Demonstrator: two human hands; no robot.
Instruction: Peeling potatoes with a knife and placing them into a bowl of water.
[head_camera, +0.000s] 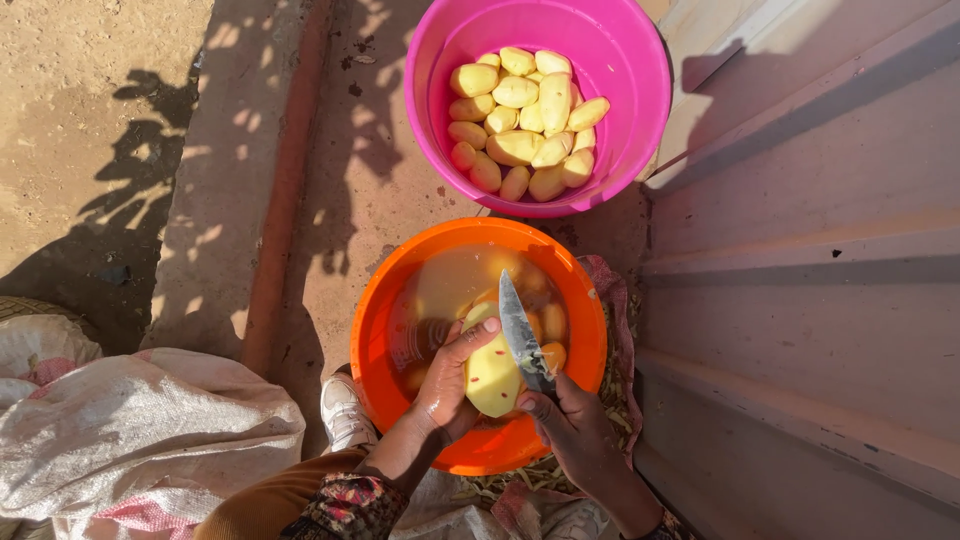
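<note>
Head view is showing a peeled potato (492, 372) standing with its long axis nearly upright over the orange basin (381, 330) of cloudy water, the left hand (450, 385) gripping it. The right hand (572, 425) is clasping a knife (520, 335), blade pointing away. A pink bucket (640, 70) of peeled potatoes is sitting just beyond, a metal wall crowding the right, a white sack (140, 430) lying left.

Bare left hand (450, 385) and bare right hand (572, 425), dark floral-patterned sleeve cuffs (350, 505) at both wrists, mustard-brown garment (265, 505) over the knee, white sneaker (345, 412).
</note>
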